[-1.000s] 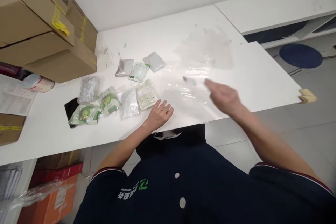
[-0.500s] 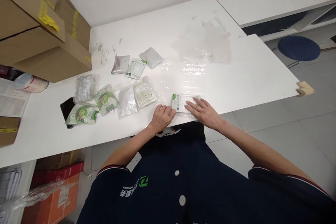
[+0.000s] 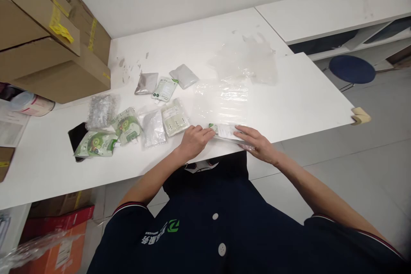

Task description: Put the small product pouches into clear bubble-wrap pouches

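A white and green pouch [image 3: 224,131] sits on clear plastic wrap near the table's front edge, its face tilted and looking narrower. My left hand [image 3: 195,141] is closed, its thumb and fingertips pinching the pouch's left end and the wrap there. On the right end my right hand [image 3: 258,144] grips the pouch, fingers across its top and thumb underneath. Clear plastic wrap [image 3: 221,100] stretches away from the pouch over the white table. Just left of my left hand lies a pale green bagged packet [image 3: 175,117], beside a silvery bagged packet [image 3: 154,128].
Two kiwi-print pouches [image 3: 96,144] lie farther left, partly over a black flat object [image 3: 76,137], near a bubble-wrapped bundle [image 3: 102,112]. Grey sachets [image 3: 184,76] lie behind. Cardboard boxes [image 3: 61,68] stand at the left; a blue stool [image 3: 352,69] is beyond the table's right end.
The pouch has tipped up from lying flat. My right hand has gone from resting flat on it to gripping its end; my left fingers have moved onto its left end.
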A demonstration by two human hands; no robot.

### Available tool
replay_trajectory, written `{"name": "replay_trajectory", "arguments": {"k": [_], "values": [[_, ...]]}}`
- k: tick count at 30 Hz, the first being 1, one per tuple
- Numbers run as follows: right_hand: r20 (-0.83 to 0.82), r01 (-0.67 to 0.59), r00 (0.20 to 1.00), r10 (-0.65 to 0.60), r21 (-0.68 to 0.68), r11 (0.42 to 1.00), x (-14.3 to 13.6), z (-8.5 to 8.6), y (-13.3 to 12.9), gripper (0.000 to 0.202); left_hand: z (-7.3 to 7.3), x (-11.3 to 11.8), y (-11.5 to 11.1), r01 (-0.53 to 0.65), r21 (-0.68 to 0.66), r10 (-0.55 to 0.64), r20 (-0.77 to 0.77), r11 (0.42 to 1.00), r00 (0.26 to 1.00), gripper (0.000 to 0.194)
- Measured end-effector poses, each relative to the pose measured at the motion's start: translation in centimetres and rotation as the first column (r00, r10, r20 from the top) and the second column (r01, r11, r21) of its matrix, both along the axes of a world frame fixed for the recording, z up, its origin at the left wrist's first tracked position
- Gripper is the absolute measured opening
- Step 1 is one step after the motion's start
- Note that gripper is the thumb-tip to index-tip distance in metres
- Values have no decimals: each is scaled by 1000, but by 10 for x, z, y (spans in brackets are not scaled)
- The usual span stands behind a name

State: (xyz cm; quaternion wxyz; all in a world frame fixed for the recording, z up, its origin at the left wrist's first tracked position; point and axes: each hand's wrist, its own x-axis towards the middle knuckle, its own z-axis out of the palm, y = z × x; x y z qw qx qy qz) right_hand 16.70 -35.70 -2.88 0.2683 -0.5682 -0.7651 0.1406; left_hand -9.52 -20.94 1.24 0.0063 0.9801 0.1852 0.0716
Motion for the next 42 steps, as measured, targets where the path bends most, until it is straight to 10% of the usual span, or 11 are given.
{"name": "replay_trajectory", "arguments": {"k": [6,13,16,22,25,28,35,42], "values": [[-283,254,910,-304,-199,947,15,23,49,34,31,46,49,-134,-91,123,-119,987,985,36],[-156,558,786,-598,-236,795,17,-4,99,31,2,89,80,-280,-2,280,-15,960,960,29],[-62,622,768,-638,-167,765,14,-14,101,29,-10,81,62,-137,11,135,95,991,986,34],[91,726,685,-723,0,688,5,-10,95,38,-15,68,50,81,-169,-117,-216,982,969,78],[178,583,783,-595,122,803,9,-7,96,40,-19,78,56,71,-137,-110,-307,988,945,83],[120,359,929,-349,-71,931,24,-3,91,40,-19,88,59,70,-93,-97,-328,993,940,75],[-138,66,984,-115,-313,947,28,12,32,83,31,76,61,65,-308,-186,-384,949,904,51],[-235,393,828,-509,-404,826,1,8,24,38,62,83,70,-35,-281,-79,-384,959,920,35]]}}
